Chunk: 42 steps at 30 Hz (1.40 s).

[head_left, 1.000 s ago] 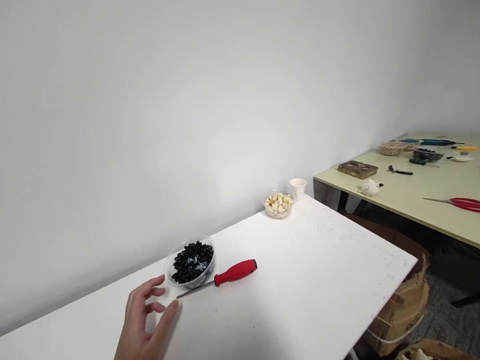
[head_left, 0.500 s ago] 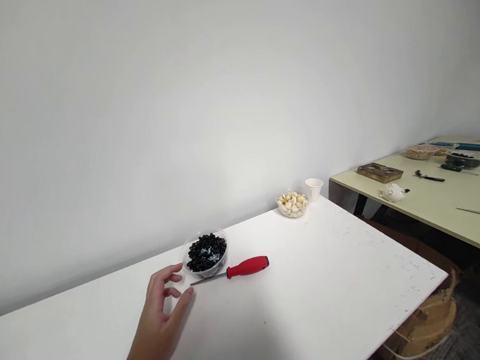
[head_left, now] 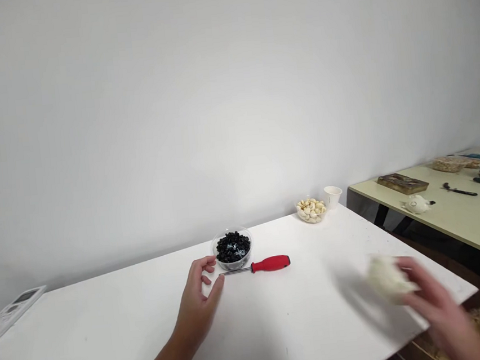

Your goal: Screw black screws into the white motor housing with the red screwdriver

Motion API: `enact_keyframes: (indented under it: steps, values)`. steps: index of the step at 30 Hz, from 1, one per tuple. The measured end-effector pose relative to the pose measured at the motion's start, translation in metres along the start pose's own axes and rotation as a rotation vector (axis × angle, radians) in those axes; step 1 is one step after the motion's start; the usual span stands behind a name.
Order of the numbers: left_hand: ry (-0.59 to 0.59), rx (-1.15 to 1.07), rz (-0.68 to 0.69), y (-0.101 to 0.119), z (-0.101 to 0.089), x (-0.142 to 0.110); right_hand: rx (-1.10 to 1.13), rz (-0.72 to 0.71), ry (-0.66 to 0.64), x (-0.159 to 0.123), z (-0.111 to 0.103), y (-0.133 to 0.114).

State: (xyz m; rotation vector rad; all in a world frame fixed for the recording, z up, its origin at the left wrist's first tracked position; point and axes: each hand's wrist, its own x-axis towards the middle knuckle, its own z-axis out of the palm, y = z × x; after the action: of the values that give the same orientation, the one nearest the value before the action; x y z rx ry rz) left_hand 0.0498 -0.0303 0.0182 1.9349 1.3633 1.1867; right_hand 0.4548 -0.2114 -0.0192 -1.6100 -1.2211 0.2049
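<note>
My left hand (head_left: 199, 300) hovers with fingers curved and apart, nothing between them. Its fingertips are close by a clear plastic bowl (head_left: 250, 246) of small black pieces (head_left: 232, 247). A screwdriver (head_left: 271, 263) with a red handle lies in front of that bowl, its shaft end near my left thumb. At the right side, my right hand (head_left: 431, 294) grips a pale whitish lump (head_left: 387, 279) above the white table. Motion blurs the lump, so I cannot make out its kind.
A clear bowl of cream-coloured pieces (head_left: 311, 211) and a white paper cup (head_left: 333, 196) stand at the table's back right corner. A white remote control (head_left: 13, 315) is at the left. The yellowish neighbouring table (head_left: 456, 216) holds a dark block (head_left: 403, 183) and a small white figure (head_left: 418, 204).
My right hand has come into view from the right with the whitish lump. The view has swung left, bringing in the remote control. My left hand stays beside the bowl.
</note>
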Motion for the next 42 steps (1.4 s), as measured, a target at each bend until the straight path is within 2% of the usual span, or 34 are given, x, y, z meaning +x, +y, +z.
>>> enact_keyframes:
  steps: [3, 4, 5, 7, 9, 11, 14, 16, 18, 21, 26, 34, 42]
  values:
    - [-0.117, -0.023, 0.180, 0.001, -0.009, -0.002, 0.081, -0.183, -0.549, 0.032, 0.074, -0.066]
    - [-0.188, -0.034, 0.242, 0.001, -0.013, -0.003, 0.080, -0.227, -0.675, 0.041, 0.099, -0.089]
    - [-0.269, -0.039, 0.288, 0.000, -0.015, -0.004, 0.063, -0.268, -0.754, 0.048, 0.123, -0.110]
    - [-0.394, -0.025, 0.322, -0.001, -0.018, -0.005, 0.008, -0.338, -0.824, 0.057, 0.162, -0.142]
    - [-0.411, 0.013, 0.299, -0.003, -0.018, -0.005, -0.020, -0.392, -0.882, 0.061, 0.184, -0.157]
    - [-0.358, 0.052, 0.221, -0.007, -0.015, -0.003, -0.022, -0.423, -0.923, 0.063, 0.193, -0.161]
    - [-0.281, 0.086, 0.138, -0.016, -0.011, 0.003, 0.013, -0.410, -0.966, 0.067, 0.193, -0.159]
    - [-0.261, 0.095, 0.139, -0.021, -0.010, 0.006, -0.073, -0.413, -0.939, 0.076, 0.193, -0.159]
    - [-0.253, 0.098, 0.168, -0.024, -0.010, 0.007, -0.260, -0.446, -0.855, 0.091, 0.198, -0.164]
    - [-0.250, 0.099, 0.202, -0.023, -0.010, 0.007, -0.473, -0.492, -0.801, 0.119, 0.217, -0.174]
    - [-0.257, 0.106, 0.208, -0.023, -0.011, 0.004, -0.723, -0.517, -0.897, 0.147, 0.256, -0.194]
    - [-0.270, 0.093, 0.210, -0.025, -0.010, 0.003, -1.013, -0.512, -0.985, 0.139, 0.279, -0.215]
    - [-0.236, 0.102, 0.257, -0.024, -0.009, 0.002, -1.009, -0.466, -1.015, 0.139, 0.287, -0.212]
